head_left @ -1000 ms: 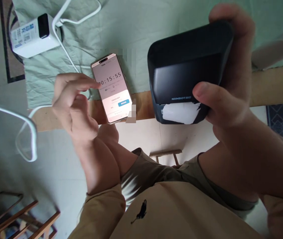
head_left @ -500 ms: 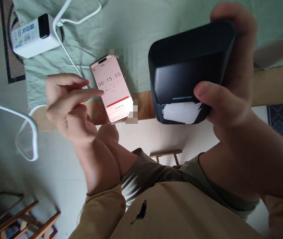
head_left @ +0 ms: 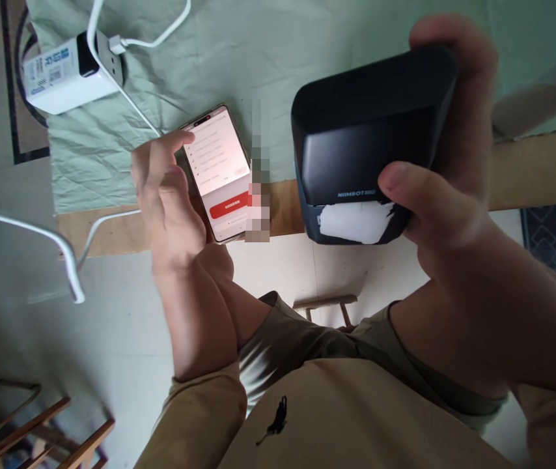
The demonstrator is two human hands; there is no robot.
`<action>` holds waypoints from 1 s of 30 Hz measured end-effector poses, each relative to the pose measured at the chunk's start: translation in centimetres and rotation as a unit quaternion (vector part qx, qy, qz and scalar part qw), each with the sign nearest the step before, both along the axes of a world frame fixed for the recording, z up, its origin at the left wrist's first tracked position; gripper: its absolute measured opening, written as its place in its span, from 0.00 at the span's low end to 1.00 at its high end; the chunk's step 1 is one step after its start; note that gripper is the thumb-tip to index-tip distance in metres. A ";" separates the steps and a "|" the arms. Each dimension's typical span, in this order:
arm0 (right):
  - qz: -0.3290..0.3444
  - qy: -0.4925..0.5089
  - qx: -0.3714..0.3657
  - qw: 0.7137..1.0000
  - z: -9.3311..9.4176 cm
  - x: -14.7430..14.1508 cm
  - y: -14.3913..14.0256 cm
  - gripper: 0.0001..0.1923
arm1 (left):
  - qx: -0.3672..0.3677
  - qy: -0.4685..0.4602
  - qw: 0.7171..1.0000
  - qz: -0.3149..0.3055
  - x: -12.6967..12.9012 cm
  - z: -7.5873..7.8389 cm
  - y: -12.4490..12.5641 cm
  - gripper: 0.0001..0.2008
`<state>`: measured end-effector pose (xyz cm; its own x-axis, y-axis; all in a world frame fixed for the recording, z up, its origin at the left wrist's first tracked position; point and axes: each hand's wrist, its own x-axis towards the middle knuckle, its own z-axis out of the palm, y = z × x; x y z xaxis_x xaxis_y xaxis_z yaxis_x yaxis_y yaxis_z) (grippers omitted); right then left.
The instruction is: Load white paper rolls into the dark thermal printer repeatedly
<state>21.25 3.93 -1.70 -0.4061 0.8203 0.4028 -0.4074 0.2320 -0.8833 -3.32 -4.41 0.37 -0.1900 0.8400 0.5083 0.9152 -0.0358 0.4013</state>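
My right hand (head_left: 458, 163) is wrapped around a black label printer (head_left: 366, 146) marked NIIMBOT, holding it up over the table's front edge with the thumb across its lid. A white torn-edged label (head_left: 356, 223) shows at the printer's lower front. My left hand (head_left: 168, 189) is at the left side of a smartphone (head_left: 222, 153), holding nothing. Its index finger is stretched out with the tip at the upper left of the screen, and the other fingers are bent. On the lit screen are a list and a red button. Blurred squares cover the phone's right edge.
A white charger block (head_left: 58, 75) with a plugged-in white cable (head_left: 161, 42) stands on the green tablecloth (head_left: 239, 39) at the upper left. Another white cable (head_left: 48, 228) hangs past the table edge. Below are a wooden stool (head_left: 327, 303) and wooden furniture (head_left: 53, 430).
My left hand has moved right and up to the phone's upper left. The screen has switched from a timer reading to a list with a red button. The printer is nearly still.
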 end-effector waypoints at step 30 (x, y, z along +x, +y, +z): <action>-0.013 -0.015 -0.011 1.000 0.1 0.2 -0.2 0.33 | -0.033 -0.017 0.987 -0.155 -0.7 0.2 -0.1 0.24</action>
